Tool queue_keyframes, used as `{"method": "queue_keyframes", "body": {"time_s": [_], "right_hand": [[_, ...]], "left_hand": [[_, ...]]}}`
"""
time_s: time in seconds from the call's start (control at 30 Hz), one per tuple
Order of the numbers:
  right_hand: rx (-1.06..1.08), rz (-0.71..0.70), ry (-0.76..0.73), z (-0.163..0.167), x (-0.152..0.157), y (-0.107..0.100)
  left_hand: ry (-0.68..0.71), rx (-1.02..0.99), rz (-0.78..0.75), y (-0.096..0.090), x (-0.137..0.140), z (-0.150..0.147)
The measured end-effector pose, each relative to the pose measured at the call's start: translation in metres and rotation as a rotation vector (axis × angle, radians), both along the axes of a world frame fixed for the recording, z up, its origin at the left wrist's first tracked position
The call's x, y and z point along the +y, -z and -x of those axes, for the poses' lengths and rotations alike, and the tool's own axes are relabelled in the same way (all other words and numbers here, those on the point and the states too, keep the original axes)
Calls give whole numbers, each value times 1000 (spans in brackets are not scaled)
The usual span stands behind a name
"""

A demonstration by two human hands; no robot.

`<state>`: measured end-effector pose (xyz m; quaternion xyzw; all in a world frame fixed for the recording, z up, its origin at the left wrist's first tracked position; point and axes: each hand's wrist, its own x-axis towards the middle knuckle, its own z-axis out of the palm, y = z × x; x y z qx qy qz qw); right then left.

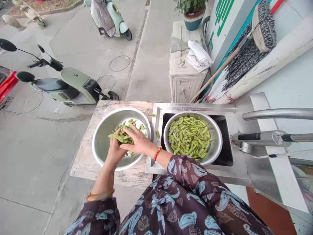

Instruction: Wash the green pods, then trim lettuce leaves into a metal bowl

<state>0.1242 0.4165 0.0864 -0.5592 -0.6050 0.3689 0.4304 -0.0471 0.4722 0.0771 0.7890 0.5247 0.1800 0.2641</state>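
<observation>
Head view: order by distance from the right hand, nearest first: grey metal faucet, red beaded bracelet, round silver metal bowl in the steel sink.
1. Red beaded bracelet: on wrist, behind right hand.
2. Round silver metal bowl: in the sink, rightward.
3. Grey metal faucet: far right, past the bowl.

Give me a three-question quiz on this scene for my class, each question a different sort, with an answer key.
1. True or false: both hands are inside the right bowl.

2. Where is the red bracelet worn?
A) Left wrist
B) Right wrist
C) Both wrists

3. Fill in: ___ loose pods show between the left bowl and the right bowl.

Key:
1. False: the left hand and right hand are in the left bowl.
2. B
3. Two
</observation>
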Motion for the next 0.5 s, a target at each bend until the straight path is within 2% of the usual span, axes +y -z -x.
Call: {"method": "queue_keyframes", "body": {"time_s": [0.03,0.1,0.2,0.27,0.37,0.43,0.5], "right_hand": [[-8,27,-77,-5,0,6],[-8,51,-107,-26,-15,21],[-68,146,46,-72,-74,48],[-211,262,101,-97,-128,67],[-469,340,97,-111,-202,94],[-584,340,125,-108,-234,112],[-622,322,144,-101,-249,128]], "left_hand": [[-8,44,32,13,7,11],[-33,93,71,40,15,25],[-149,82,54,66,14,27],[-209,47,26,71,10,19],[-183,-25,-52,65,0,-1],[-110,-77,-115,60,-6,-19],[-13,-119,-159,56,-13,-37]]}}
